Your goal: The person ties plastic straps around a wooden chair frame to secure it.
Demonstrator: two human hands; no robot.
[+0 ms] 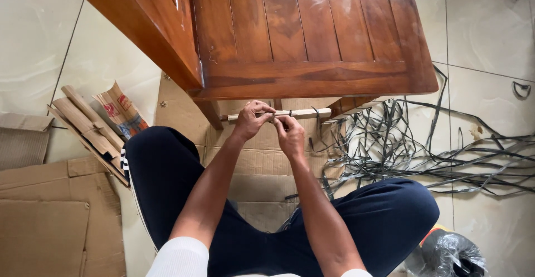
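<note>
My left hand (252, 118) grips a thin pale wooden stick (305, 113) held level just below the front edge of a brown wooden chair seat (312, 79). My right hand (290, 132) sits right beside it, fingers pinching at a dark strap wrapped around the stick near its middle. A second dark band circles the stick further right. Both forearms reach out over my knees in dark blue trousers.
A tangle of dark flat straps (401, 149) spreads over the tiled floor to the right. Flattened cardboard (50, 221) lies under me and to the left, with a bundle of wooden slats (89, 129). A black plastic bag (448, 255) sits at lower right.
</note>
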